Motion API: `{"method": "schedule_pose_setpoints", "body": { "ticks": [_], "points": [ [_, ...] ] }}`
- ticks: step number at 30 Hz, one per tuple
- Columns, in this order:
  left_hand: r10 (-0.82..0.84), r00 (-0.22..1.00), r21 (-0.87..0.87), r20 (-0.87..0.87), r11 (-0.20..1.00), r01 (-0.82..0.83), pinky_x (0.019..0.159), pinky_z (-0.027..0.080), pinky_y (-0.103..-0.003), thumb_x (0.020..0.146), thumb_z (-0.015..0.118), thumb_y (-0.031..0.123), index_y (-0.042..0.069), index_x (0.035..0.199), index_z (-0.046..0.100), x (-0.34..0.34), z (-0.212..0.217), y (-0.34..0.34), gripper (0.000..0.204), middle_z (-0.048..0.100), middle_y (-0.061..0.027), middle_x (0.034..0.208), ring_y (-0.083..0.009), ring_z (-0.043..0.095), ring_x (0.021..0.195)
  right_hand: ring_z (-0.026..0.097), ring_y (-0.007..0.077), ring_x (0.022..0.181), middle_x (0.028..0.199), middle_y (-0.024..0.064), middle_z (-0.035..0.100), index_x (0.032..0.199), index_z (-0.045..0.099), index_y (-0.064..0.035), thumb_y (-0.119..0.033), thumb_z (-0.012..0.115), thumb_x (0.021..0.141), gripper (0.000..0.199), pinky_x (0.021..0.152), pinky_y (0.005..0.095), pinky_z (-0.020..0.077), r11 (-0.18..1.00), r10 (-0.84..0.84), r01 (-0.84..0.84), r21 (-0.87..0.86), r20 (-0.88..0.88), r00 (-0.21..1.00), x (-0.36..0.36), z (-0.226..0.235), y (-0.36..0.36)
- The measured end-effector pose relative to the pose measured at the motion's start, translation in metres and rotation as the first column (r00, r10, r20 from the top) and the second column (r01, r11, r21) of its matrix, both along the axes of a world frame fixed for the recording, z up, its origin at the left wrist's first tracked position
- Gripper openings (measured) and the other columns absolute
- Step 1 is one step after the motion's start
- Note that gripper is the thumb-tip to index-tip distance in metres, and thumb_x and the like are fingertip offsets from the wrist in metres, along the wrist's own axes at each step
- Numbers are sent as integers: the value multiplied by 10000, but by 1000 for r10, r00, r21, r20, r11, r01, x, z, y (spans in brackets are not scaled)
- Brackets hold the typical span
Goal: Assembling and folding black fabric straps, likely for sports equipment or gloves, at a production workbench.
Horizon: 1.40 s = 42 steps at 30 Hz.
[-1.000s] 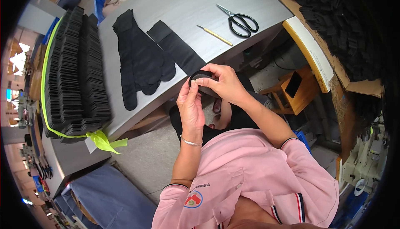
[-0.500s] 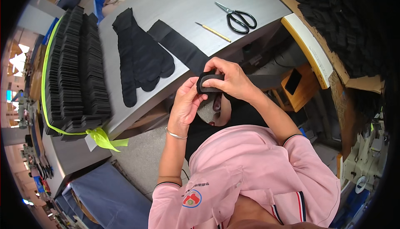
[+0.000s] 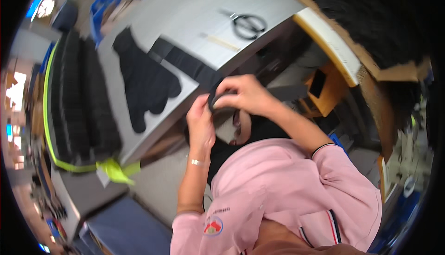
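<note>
Black cloth [image 3: 212, 99] is held between the two hands, out past the near edge of the grey surface [image 3: 185, 16] and above the person's lap. Left hand [image 3: 201, 124] pinches it from the left, its fingers narrow; right hand [image 3: 247, 93] grips it from the right, thumb and fingers curved close around it. Blur hides the folds. A dark strip [image 3: 286, 92] runs out beyond the right hand; whether it joins the held piece, I cannot tell.

On the surface, a flat black band [image 3: 183, 61] slants toward the near edge and the hands, its near end partly hidden. Just left, a fanned black pile [image 3: 141, 76] reaches close to that edge. Right of the band lie a pale slim tool [image 3: 221, 42] and black-handled scissors [image 3: 249, 26], handles toward the right edge. Grey room extends beyond these toward the far side. At far left, a strapped black stack [image 3: 81, 106] bounds the surface; at right, a white-topped board [image 3: 331, 44].
</note>
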<state>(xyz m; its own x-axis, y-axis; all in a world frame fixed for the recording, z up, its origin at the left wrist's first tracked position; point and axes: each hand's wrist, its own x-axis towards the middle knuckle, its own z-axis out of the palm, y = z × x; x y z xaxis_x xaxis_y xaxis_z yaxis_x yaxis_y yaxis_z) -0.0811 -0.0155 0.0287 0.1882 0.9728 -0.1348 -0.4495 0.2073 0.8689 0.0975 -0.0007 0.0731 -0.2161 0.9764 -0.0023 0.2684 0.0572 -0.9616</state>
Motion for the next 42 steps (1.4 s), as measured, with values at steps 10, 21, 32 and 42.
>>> {"method": "schedule_pose_setpoints", "body": {
  "ticks": [10, 21, 32, 42],
  "points": [
    [83, 974, 113, -210, 992, -60, 729, 409, -198, 970, 618, 138, 33, 1023, 590, 6, 1, -13, 121, 579, 3, 923, -59, 525, 827, 620, 147, 647, 704, 77, 673, 812, 698, -2, -255, 786, 730, 281, 582, 312, 471, 990, 106, -98, 97, -76, 991, -8, -30, 2],
    [146, 916, 319, -374, 947, -20, 822, 475, -226, 997, 597, 144, 34, 1104, 553, -1, -28, 7, 160, 614, -24, 977, -93, 598, 887, 602, 153, 646, 701, 61, 654, 804, 663, 5, -236, 788, 746, 278, 582, 310, 451, 986, 108, -94, 136, -104, 989, 2, -41, 9],
    [-210, 954, 65, -215, 971, 228, 781, 466, -206, 943, 689, 143, 67, 1009, 573, -8, -9, 2, 154, 628, 4, 930, -70, 590, 839, 602, 129, 662, 724, 52, 672, 832, 677, 13, -233, 793, 755, 283, 593, 301, 457, 970, 225, -209, 124, -131, 965, 8, -48, 11],
    [-6, 981, 197, -196, 979, 45, 777, 472, -207, 939, 699, 148, 44, 987, 579, -8, -19, 4, 166, 628, -16, 902, -68, 578, 817, 608, 112, 677, 734, 50, 677, 859, 699, 15, -211, 807, 761, 269, 603, 281, 466, 993, 117, -106, 60, -214, 970, -1, -53, 6]
  ]
}}
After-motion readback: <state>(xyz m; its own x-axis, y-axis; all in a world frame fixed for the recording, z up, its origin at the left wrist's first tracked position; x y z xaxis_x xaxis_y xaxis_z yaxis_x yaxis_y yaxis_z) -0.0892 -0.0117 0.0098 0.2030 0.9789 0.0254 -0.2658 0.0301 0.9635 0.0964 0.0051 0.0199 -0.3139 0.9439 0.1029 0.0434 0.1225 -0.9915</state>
